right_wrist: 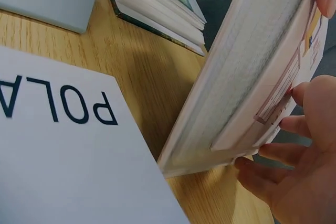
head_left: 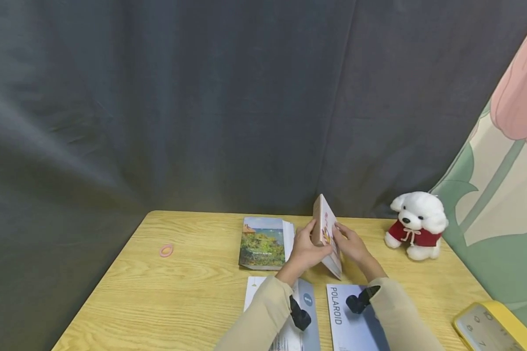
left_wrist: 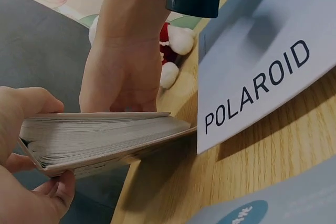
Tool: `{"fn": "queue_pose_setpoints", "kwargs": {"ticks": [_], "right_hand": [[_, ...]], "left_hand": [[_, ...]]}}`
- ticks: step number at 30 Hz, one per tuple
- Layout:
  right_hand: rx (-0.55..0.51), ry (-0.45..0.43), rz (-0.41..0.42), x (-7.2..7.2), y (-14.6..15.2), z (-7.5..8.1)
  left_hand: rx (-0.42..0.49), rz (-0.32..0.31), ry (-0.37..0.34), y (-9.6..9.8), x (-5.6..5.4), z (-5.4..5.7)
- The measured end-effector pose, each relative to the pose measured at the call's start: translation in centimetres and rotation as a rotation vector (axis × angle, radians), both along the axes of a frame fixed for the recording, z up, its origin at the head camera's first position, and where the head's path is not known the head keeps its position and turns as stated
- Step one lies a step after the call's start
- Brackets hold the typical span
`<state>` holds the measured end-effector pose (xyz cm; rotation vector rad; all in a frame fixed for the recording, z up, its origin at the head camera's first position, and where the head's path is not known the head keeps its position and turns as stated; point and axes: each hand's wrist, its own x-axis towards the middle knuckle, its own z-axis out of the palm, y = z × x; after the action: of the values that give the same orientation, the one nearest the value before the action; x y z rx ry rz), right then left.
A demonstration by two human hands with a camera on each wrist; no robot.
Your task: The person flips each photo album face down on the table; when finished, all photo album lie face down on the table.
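A thick photo album [head_left: 328,227] with a pale pink spine and a picture on its cover stands tilted upright near the back of the table. My left hand [head_left: 306,249] grips it by the spine, with thumb and fingers on opposite covers, as the left wrist view shows. The right hand [right_wrist: 302,148] rests its fingertips on the decorated cover; in the head view, that hand [head_left: 351,246] is at the album's right side. The block of pages [left_wrist: 100,137] shows between the covers, which spread apart slightly toward the table.
Left of my hands lies another photo album [head_left: 262,243] with a garden painting. Nearer are a grey-white booklet [head_left: 308,312] and a POLAROID booklet [head_left: 349,326], partly under my forearms. Around them are a pink ring [head_left: 166,250], a white plush dog [head_left: 418,224] and a yellow clock [head_left: 494,326].
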<state>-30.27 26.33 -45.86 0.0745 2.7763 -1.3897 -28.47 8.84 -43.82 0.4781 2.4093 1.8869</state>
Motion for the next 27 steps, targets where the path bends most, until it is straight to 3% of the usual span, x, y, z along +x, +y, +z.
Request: {"fn": "queue_pose_setpoints", "kwargs": {"ticks": [11,20,24,27], "right_hand": [[-0.183,0.028,0.006,0.5,-0.2,0.3],[-0.245,0.008,0.028,0.0,0.7,0.5],[-0.210,0.031,0.023,0.0,0.9,1.3],[-0.255,0.016,0.047,-0.3,1.2,2.2]], "left_hand": [[-0.063,0.010,0.124,1.0,0.2,0.9],[-0.084,0.035,0.163,1.2,0.0,-0.1],[-0.099,0.027,0.188,1.4,0.1,-0.2],[-0.113,0.018,0.207,1.8,0.3,-0.3]]}}
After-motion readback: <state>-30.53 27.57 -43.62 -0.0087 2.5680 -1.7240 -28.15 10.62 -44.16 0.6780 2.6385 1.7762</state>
